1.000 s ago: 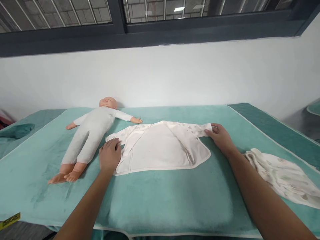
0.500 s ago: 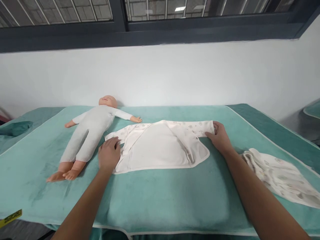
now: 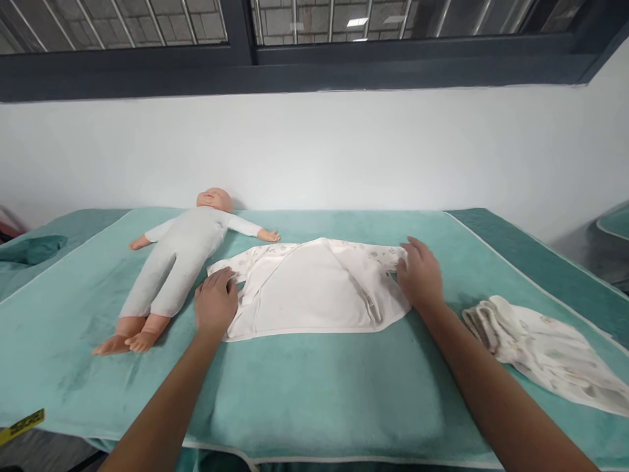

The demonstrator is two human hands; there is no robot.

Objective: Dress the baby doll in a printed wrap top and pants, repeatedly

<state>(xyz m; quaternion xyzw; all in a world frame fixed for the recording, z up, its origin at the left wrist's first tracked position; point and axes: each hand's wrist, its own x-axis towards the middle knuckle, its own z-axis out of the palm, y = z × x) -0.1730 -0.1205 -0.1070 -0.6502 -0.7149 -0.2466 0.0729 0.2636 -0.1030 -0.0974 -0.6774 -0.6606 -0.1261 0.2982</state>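
A white baby top (image 3: 309,288) lies spread flat on the teal mat (image 3: 319,393), its printed sleeves out to both sides. My left hand (image 3: 215,303) rests palm down on the top's left edge, fingers stretched toward the left sleeve. At the right edge, my right hand (image 3: 419,275) is closed over the right sleeve, whose end is hidden under the fingers. A baby doll (image 3: 177,262) in a pale grey suit lies on its back just left of the top, its arm close to the left sleeve.
A second crumpled white printed garment (image 3: 545,354) lies on the mat at the right. A white wall and dark window frame run behind the mat. A dark green cloth (image 3: 34,249) sits at the far left. A yellow tag (image 3: 19,426) shows at the lower left.
My right hand has slid left, drawing the right sleeve in over the body of the top. The left hand has stayed in place.
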